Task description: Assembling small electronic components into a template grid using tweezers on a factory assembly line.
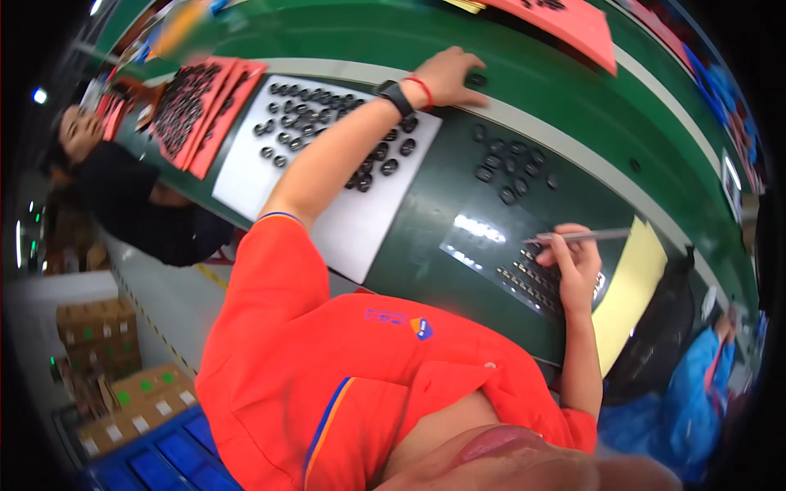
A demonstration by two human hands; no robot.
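Observation:
My left hand [449, 78] reaches out over the pale strip at the table's far edge. Its thumb and fingers are spread, close to one small black oval part [476, 79], and it holds nothing. In my right hand [580, 266] is a pair of slim metal tweezers [604, 235], tip pointing left. Below the tip, a clear plastic sheet [475, 245] bears rows of small pieces [528, 278]. Several loose black oval parts [508, 195] lie just beyond the sheet. Under my left forearm, many similar parts [315, 114] cover the upper half of a white board [352, 233].
Red trays [196, 114] full of black parts lie at the left, another red tray [573, 29] across the green belt [565, 98]. Yellow paper [630, 303] lies right of my hand. One person [135, 196] sits at left; another in blue [696, 385] is at right.

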